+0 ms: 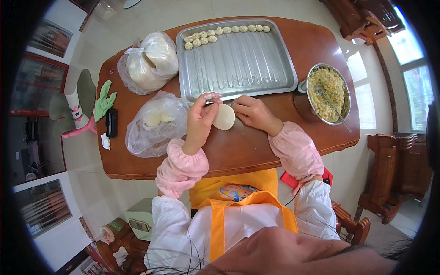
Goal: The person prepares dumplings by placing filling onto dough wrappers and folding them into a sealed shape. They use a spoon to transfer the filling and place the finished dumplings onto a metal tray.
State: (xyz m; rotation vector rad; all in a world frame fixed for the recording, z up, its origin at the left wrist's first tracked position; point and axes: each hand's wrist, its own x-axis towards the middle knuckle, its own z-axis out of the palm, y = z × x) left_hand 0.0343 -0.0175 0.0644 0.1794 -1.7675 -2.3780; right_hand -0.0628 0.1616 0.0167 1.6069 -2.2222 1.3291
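Note:
A thin round dough wrapper (224, 117) is held up over the near side of the wooden table. My left hand (201, 118) grips its left edge between thumb and fingers, and the fingertips look floury. At the upper right edge, the curled fingers of my right hand (256, 112) pinch the dough. Just beyond both hands lies a large metal tray (237, 65). Small pleated buns (227, 30) line its far edge, with a shorter second row at the far left. A metal bowl of chopped filling (326, 92) with a spoon (331, 103) in it stands to the right.
Left of my hands, an open plastic bag (154, 132) holds pale dough pieces. Behind it sits a tied bag of dough (151, 63). A green cloth (105, 101), a black case (111, 122) and a crumpled tissue (106, 141) lie at the table's left edge, near a fan (77, 111).

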